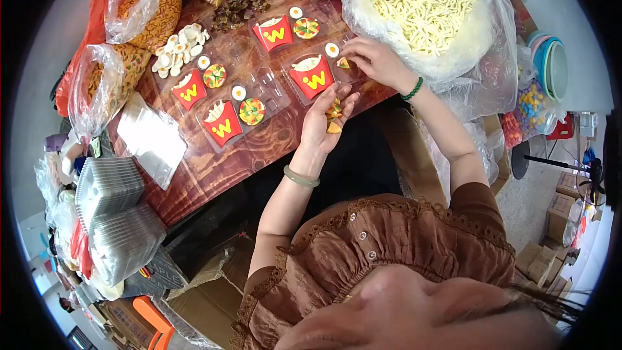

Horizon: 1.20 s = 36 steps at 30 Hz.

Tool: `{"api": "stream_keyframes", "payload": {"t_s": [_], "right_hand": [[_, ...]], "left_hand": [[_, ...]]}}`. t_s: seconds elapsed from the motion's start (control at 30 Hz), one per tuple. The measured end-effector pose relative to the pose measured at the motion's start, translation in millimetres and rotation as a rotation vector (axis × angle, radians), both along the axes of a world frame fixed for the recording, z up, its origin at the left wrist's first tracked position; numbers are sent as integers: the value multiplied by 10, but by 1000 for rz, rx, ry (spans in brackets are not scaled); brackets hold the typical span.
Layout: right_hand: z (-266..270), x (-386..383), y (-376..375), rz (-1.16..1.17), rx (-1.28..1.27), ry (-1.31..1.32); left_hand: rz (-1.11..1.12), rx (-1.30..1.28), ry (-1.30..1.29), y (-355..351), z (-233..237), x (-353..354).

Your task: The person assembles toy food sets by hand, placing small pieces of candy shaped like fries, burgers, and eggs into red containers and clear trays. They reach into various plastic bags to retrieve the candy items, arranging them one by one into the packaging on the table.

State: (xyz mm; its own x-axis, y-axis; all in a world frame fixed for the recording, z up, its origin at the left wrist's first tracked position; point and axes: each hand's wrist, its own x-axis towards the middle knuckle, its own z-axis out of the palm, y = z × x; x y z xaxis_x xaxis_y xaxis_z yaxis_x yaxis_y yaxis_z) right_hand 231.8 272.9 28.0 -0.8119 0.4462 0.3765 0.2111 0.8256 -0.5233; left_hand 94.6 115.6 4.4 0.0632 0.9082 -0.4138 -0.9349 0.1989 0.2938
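Wooden tabletop [259, 152]: left hand [322, 123] cups orange-yellow wedges [334, 118], apparently toy pizza slices.

Brown shiny short-sleeved top [389, 240] with frilly lace edges and small round buttons [363, 236] down the front. Sleeves short, ending above the elbows. Pale green smooth stone bangle [301, 177] around the left wrist. Dark green bead bracelet [412, 89] around the right wrist.
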Motion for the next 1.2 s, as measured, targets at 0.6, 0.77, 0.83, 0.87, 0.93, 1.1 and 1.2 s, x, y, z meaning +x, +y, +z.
{"api": "stream_keyframes", "payload": {"t_s": [0.6, 0.77, 0.83, 0.87, 0.93, 1.1, 1.2], "right_hand": [[-176, -65, -137, -187, -1, -85], [68, -31, -430, -253, -184, 45], [123, -12, -611, -238, -250, 173], [160, 1, -714, -236, -369, 178], [251, 44, -835, -236, -563, 156], [216, 179, -743, -236, -705, 203], [238, 178, -700, -71, -725, 132]], "left_hand": [[-24, 30, 11, -12, -49, -21], [25, -31, 106, 48, 77, 36], [38, -18, 106, 66, 75, 71], [46, -4, 108, 69, 75, 85], [34, 20, 127, 46, 39, 96], [-23, 115, 264, -42, 47, 95], [-59, 149, 321, -116, 63, 104]]}}
